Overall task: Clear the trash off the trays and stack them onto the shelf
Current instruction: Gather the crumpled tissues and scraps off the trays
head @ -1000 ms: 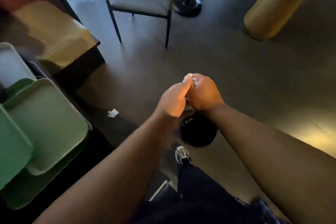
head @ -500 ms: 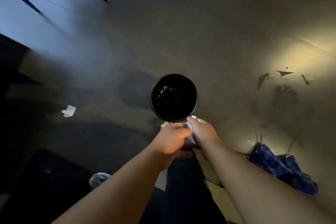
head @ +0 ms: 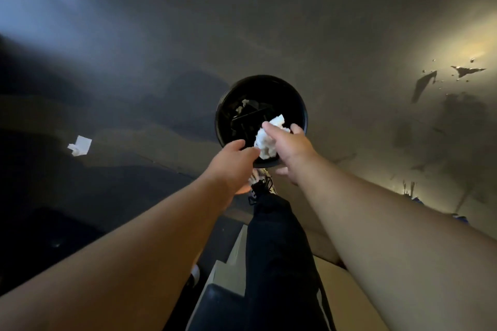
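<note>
A round black trash bin (head: 295,99) stands on the floor below me, with dark scraps and a bit of white paper inside. Both my hands are stretched out over its near rim. A white crumpled paper wad (head: 266,140) sits against the palm of my right hand (head: 291,146), whose fingers curl loosely around it above the bin's opening. My left hand (head: 234,162) is just left of the wad, fingertips at its lower edge, holding nothing. No tray is in view.
A small white paper scrap (head: 80,145) lies on the dark floor to the left. My leg in dark trousers (head: 277,250) and a laced shoe (head: 261,187) stand right behind the bin. Dark stains (head: 422,86) mark the floor at right.
My view swung away from the green trays down to the bin. My joined hands moved forward over the bin's rim and came apart, exposing the paper wad at my right palm.
</note>
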The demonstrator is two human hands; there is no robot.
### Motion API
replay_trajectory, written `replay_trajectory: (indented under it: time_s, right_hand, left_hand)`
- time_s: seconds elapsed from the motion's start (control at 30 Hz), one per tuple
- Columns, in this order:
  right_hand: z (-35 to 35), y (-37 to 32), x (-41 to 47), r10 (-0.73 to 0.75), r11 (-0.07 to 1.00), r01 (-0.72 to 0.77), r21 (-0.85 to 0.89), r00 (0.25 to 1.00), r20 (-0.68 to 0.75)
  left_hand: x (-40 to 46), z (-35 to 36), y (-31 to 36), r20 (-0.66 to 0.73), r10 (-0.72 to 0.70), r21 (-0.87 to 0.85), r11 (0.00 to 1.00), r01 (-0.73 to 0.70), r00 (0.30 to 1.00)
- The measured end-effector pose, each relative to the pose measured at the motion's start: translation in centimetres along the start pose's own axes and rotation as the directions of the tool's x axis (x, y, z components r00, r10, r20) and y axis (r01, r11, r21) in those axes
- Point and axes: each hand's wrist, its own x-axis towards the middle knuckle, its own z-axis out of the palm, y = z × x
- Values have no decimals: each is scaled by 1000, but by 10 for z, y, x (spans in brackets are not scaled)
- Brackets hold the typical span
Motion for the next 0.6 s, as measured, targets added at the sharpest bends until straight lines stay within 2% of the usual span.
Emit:
replay_trajectory:
  time_s: [0.13,0.37,0.6]
  right_hand:
    - [-11,-7,3,84,993,-88,-81,995,-58]
    - [-10,-9,-4,6,990,-8,-142,1000,-18]
    - [5,-19,-45,-137,965,123,-230,990,-43]
  left_hand:
    - [6,-8,6,-46,-12,118,993,18,999]
    - [0,-17,12,-78,58,224,974,-39,995]
    - [-29,-34,25,-94,175,288,947,-141,980]
